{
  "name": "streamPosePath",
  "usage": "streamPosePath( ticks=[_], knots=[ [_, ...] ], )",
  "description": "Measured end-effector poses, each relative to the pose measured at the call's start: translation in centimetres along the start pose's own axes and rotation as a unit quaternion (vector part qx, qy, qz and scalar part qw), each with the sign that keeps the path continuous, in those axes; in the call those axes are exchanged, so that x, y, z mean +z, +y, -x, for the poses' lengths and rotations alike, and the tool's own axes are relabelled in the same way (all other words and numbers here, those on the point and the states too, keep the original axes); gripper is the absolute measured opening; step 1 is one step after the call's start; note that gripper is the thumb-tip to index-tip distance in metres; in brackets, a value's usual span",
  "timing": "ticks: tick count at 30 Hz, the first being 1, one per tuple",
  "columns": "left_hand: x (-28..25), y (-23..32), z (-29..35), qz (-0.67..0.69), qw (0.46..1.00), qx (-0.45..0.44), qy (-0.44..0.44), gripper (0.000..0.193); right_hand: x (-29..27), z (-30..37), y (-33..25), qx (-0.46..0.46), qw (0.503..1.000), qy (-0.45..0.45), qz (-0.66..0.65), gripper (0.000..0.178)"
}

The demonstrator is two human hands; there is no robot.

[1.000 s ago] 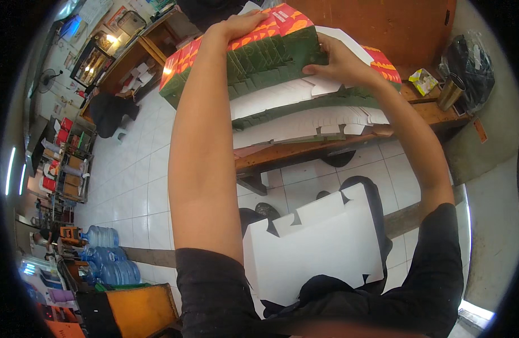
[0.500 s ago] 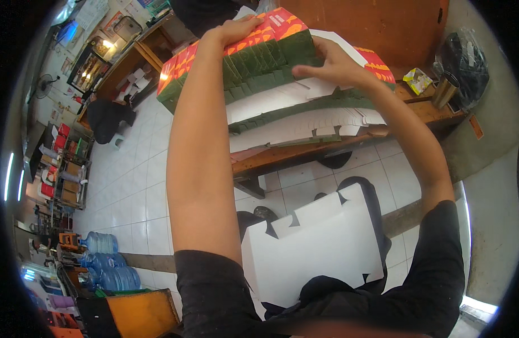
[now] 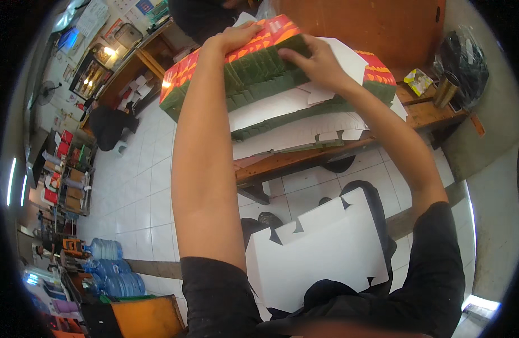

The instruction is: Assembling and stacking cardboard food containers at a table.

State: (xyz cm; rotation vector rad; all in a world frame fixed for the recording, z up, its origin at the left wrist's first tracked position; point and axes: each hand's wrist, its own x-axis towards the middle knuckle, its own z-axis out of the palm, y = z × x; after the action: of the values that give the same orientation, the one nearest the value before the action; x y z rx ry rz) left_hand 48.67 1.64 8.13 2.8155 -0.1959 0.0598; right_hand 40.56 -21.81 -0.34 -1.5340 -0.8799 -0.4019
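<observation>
Although the left hand's grip (image 3: 236, 38) atop cartons (image 3: 258, 70) is unclear, the right hand (image 3: 322, 63), half-curled, clasps them.

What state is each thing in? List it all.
Row of red-and-green cardboard pieces: packed closely
White notched cardboard sheet: spread open
Left hand: laid over the row's top
Right hand: curled around the row's end
Brown metallic cylindrical tumbler: standing
White tube lights: lit
Dark round fan: cannot tell if spinning

Blue jugs (image 3: 122, 285), metal tumbler (image 3: 446, 90), fan (image 3: 49, 92)
</observation>
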Motion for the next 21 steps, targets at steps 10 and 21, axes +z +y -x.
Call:
streamPosePath(
  ticks=[10,21],
  knots=[
    [0.1,-1.4,-1.5,-0.029,0.999,-0.027,0.012,0.073,-4.9,1.2,-1.9,0.007,0.939,-0.214,0.269,0.037],
    [0.2,-1.6,-1.8,-0.028,1.0,0.007,0.004,0.07,-2.7,2.0,-1.3,-0.003,0.942,-0.202,0.267,0.023]
  ],
)
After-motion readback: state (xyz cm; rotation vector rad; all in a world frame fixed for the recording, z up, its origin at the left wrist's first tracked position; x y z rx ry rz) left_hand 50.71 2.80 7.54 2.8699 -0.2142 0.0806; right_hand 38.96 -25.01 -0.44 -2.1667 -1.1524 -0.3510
